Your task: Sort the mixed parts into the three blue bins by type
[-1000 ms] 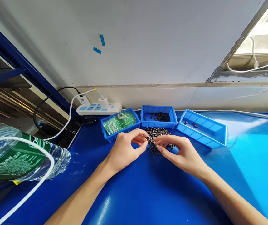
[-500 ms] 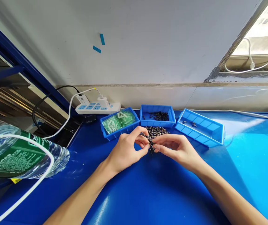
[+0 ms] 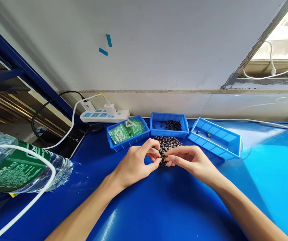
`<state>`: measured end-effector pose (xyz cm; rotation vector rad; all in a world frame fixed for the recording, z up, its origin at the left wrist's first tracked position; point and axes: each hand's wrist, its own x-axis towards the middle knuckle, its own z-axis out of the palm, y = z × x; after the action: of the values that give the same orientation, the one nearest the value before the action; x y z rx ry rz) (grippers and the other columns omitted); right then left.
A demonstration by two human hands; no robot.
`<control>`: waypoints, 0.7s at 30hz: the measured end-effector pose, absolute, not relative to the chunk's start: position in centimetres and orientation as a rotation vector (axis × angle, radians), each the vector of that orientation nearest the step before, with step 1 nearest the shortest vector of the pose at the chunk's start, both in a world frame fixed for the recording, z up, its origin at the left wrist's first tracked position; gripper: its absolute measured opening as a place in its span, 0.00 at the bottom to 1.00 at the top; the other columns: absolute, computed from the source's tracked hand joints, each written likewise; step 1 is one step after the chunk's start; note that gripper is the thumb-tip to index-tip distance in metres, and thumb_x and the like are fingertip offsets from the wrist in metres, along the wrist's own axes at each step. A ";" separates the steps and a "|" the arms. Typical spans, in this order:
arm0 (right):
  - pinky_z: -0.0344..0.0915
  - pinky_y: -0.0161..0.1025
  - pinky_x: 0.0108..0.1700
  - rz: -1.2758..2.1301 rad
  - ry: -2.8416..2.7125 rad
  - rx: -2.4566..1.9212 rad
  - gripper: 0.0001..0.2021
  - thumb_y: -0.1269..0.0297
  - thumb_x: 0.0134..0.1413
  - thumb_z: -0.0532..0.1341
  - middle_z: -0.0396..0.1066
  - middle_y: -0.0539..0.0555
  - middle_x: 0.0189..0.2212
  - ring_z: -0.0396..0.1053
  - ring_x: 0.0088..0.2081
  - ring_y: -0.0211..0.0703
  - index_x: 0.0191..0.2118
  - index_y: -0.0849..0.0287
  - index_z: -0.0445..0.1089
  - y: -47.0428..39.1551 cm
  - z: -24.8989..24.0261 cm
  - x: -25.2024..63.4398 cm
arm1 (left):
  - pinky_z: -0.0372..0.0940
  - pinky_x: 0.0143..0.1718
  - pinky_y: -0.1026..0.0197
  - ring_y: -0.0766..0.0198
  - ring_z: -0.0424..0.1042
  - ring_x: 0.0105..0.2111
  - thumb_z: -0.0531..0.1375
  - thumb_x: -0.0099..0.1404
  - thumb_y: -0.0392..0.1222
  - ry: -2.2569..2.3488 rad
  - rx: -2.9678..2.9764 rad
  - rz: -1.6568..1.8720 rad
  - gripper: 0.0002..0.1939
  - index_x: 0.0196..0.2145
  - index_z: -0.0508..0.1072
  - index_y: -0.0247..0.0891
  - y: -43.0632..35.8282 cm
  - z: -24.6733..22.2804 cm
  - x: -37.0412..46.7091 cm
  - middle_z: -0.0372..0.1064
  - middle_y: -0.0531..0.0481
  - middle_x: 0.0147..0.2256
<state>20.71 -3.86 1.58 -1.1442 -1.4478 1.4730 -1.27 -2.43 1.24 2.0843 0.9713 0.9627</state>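
Note:
A heap of small dark screws point(image 3: 169, 142) with shiny bits lies on the blue table just beyond my fingers. My left hand point(image 3: 138, 164) is closed in a pinch, thumb and fingertips around a small dark screw-like piece point(image 3: 162, 152) at the near side of the heap. From the other side my right hand point(image 3: 192, 162) meets it, its thumb and fingers also pinched at the same spot. Exactly what sits between the right fingertips is too small to make out and partly covered.
Behind the heap stand three blue bins: a left bin point(image 3: 118, 146) with green-and-clear packets, a middle bin point(image 3: 169, 116) with black screws, and a right bin point(image 3: 228, 144) with a few small parts. A power strip point(image 3: 121, 115), cables and a large water bottle point(image 3: 33, 167) lie leftward.
Both hands stay pinched together in nearly the same place, with only slight finger movement. The whole view has shifted a little; the bins and heap look otherwise unchanged.

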 end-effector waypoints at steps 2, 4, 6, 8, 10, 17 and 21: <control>0.78 0.44 0.41 1.476 -1.433 -1.139 0.13 0.55 0.52 0.72 0.83 0.55 0.31 0.81 0.35 0.48 0.39 0.59 0.83 -3.8 1.5 20.7 | 0.75 0.37 0.69 0.69 0.80 0.29 0.65 0.62 0.28 0.962 2.083 0.968 0.17 0.44 0.66 0.44 -2.4 1.2 -1.2 0.79 0.60 0.31; 0.78 0.44 0.41 1.473 -1.402 -1.123 0.14 0.55 0.52 0.73 0.83 0.55 0.33 0.82 0.35 0.48 0.41 0.58 0.82 -3.8 1.5 20.7 | 0.75 0.36 0.70 0.70 0.80 0.29 0.65 0.62 0.28 0.943 2.083 0.965 0.17 0.44 0.66 0.44 -2.4 1.1 -1.2 0.79 0.60 0.31; 0.78 0.45 0.42 1.475 -1.390 -1.121 0.15 0.54 0.52 0.73 0.84 0.56 0.33 0.82 0.36 0.49 0.42 0.58 0.83 -3.8 1.5 20.7 | 0.75 0.37 0.70 0.69 0.80 0.29 0.64 0.62 0.29 0.927 2.085 0.950 0.16 0.44 0.66 0.44 -2.4 1.1 -1.2 0.79 0.60 0.31; 0.79 0.46 0.42 1.485 -1.406 -1.143 0.16 0.53 0.51 0.73 0.84 0.57 0.32 0.82 0.36 0.50 0.40 0.59 0.83 -3.8 1.5 20.8 | 0.75 0.37 0.69 0.69 0.80 0.29 0.64 0.62 0.29 0.930 2.087 0.931 0.15 0.43 0.66 0.43 -2.4 1.2 -1.2 0.79 0.59 0.31; 0.79 0.46 0.41 1.489 -1.417 -1.164 0.16 0.53 0.51 0.73 0.84 0.57 0.32 0.82 0.35 0.50 0.40 0.60 0.84 -3.8 1.5 20.8 | 0.75 0.36 0.68 0.68 0.80 0.29 0.63 0.62 0.29 0.953 2.089 0.936 0.15 0.41 0.65 0.43 -2.4 1.2 -1.2 0.79 0.59 0.30; 0.79 0.46 0.42 1.520 -1.383 -1.157 0.16 0.52 0.48 0.75 0.84 0.57 0.33 0.82 0.35 0.49 0.39 0.58 0.84 -3.8 1.3 20.7 | 0.75 0.36 0.67 0.68 0.80 0.28 0.63 0.62 0.30 0.988 2.075 0.982 0.14 0.40 0.64 0.44 -2.4 1.2 -1.3 0.79 0.60 0.30; 0.79 0.44 0.41 1.522 -1.391 -1.160 0.16 0.52 0.47 0.76 0.84 0.56 0.31 0.82 0.34 0.49 0.36 0.59 0.84 -3.7 1.6 20.7 | 0.76 0.37 0.65 0.66 0.80 0.30 0.65 0.62 0.32 0.988 2.065 0.937 0.13 0.41 0.67 0.43 -2.2 1.4 -1.5 0.79 0.57 0.34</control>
<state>20.73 -3.74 1.64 -1.1604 -1.3909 1.5225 -1.54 -2.22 1.41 2.0653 0.9884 0.9370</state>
